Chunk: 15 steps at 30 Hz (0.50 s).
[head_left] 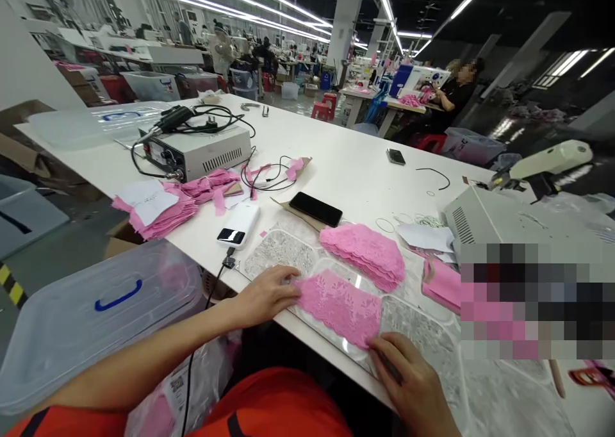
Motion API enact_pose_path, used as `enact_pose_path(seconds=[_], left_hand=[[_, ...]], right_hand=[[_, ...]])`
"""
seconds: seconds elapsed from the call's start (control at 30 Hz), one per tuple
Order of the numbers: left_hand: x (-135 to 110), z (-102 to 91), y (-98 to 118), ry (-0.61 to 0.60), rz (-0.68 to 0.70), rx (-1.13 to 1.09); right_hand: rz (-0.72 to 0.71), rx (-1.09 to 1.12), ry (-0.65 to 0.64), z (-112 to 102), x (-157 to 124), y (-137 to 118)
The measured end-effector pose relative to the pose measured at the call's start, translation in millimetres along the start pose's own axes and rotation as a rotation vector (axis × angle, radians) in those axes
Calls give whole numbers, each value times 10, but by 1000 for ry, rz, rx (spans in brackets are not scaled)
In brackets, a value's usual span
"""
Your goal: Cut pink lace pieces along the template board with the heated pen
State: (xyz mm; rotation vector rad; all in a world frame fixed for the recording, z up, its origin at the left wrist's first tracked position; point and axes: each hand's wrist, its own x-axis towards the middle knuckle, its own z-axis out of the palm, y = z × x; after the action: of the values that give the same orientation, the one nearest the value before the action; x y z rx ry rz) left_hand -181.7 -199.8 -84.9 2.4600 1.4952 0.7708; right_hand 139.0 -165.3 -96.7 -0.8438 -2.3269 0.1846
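Observation:
A single pink lace piece (pixel 341 305) lies flat on a clear, patterned plastic mat (pixel 418 325) at the table's front edge. My left hand (pixel 269 295) pinches its left end between thumb and fingers. At the lower right corner, my right hand (pixel 408 373) has its fingertips closed on the lace. A dark slim object (pixel 390 368) shows among the fingers of that hand; its kind is unclear. Just beyond the single piece rests a neat stack of pink lace pieces (pixel 362 254).
A black phone (pixel 316 209) and a white power bank (pixel 239 225) lie beyond my left hand. A grey box unit with a corded handpiece (pixel 206 152) stands farther back, near a pink fabric pile (pixel 168 213). A machine (pixel 523 216) is at right; a lidded plastic bin (pixel 106 321) sits left.

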Motion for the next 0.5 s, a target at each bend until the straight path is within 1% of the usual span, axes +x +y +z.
enact_pose_path(seconds=[0.07, 0.13, 0.2, 0.27, 0.3, 0.37, 0.43, 0.5], left_hand=[[37, 21, -42, -5, 31, 15], [100, 5, -58, -27, 34, -36], [204, -65, -74, -73, 5, -146], [374, -186, -126, -109, -44, -220], [489, -260, -176, -117, -68, -218], [778, -424, -330, -108, -110, -141], [1124, -605, -545, -71, -122, -109], [1477, -794, -794, -19, -138, -72]], right_hand=[[-1, 38, -13, 13, 26, 31], [44, 119, -73, -14, 75, 40], [123, 222, -158, -79, 169, 36], [219, 298, -231, -161, 327, 40], [263, 319, -255, -200, 436, 51], [351, 345, -284, -262, 723, 101], [429, 376, -297, -293, 1106, 185], [486, 382, -299, -288, 1566, 293]])
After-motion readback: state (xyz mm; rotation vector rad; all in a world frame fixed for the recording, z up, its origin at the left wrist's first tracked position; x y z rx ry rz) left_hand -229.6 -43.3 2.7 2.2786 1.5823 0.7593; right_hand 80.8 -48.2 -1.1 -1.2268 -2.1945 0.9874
